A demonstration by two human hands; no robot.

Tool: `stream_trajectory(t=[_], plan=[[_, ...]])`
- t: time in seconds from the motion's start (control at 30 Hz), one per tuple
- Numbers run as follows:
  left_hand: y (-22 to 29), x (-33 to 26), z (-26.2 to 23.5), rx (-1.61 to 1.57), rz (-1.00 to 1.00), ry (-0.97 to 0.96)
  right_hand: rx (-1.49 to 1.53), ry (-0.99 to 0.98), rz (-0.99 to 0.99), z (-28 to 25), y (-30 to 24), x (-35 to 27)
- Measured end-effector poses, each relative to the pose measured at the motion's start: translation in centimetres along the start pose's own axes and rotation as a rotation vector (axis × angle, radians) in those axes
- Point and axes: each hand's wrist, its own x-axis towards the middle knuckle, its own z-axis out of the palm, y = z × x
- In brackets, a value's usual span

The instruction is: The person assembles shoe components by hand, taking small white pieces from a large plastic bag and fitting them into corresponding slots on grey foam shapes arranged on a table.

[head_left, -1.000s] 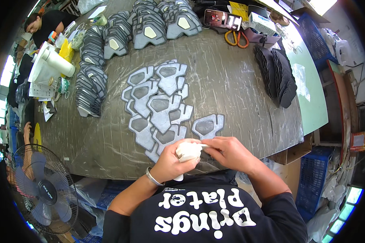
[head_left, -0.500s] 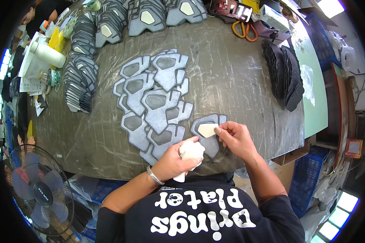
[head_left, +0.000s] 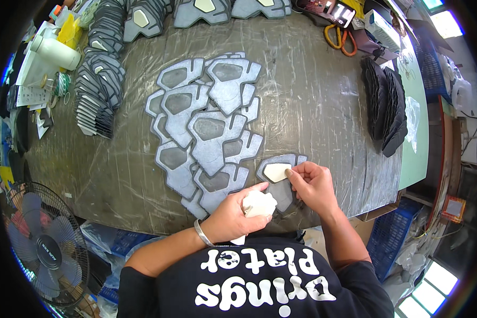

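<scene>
My right hand [head_left: 314, 184] pinches a flat cream five-sided piece [head_left: 276, 172] between thumb and finger. The piece lies over the dark recess of a grey shaped panel [head_left: 284, 196], near the table's front edge. My left hand [head_left: 229, 214] is closed around a thick cream-white bundle [head_left: 259, 204]; whether it is stacked pieces or a wad I cannot tell. Its fingertips reach the near edge of that same panel. To the left, several similar grey panels [head_left: 209, 130] lie overlapping, with dark recesses facing up.
Stacked panels with cream pieces [head_left: 201, 13] line the far edge and left side. Orange-handled scissors [head_left: 340, 40] and a phone [head_left: 331, 10] lie at the far right, near black stacked pieces [head_left: 384, 106]. A fan [head_left: 47, 246] stands at lower left, a white bottle [head_left: 55, 53] above it.
The cream piece has turned slightly and now sits more squarely over the panel's recess. My left hand has moved slightly right. The whole view has shifted a little.
</scene>
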Motion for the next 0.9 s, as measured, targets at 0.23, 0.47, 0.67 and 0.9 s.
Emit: stream_trajectory(t=[0.23, 0.47, 0.67, 0.9], plan=[[0.0, 0.4, 0.2, -0.009, 0.093, -0.005, -0.038, 0.036, -0.05, 0.1, 0.5, 0.0], [0.7, 0.6, 0.6, 0.037, 0.042, 0.022, -0.123, 0.042, -0.079, 0.0, 0.5, 0.2], [0.6, 0.8, 1.1, -0.019, 0.044, 0.032, -0.247, 0.087, -0.112, 0.1, -0.1, 0.2], [0.8, 0.8, 0.9, 0.052, 0.049, 0.066, -0.537, 0.118, -0.043, -0.4, -1.9, 0.1]])
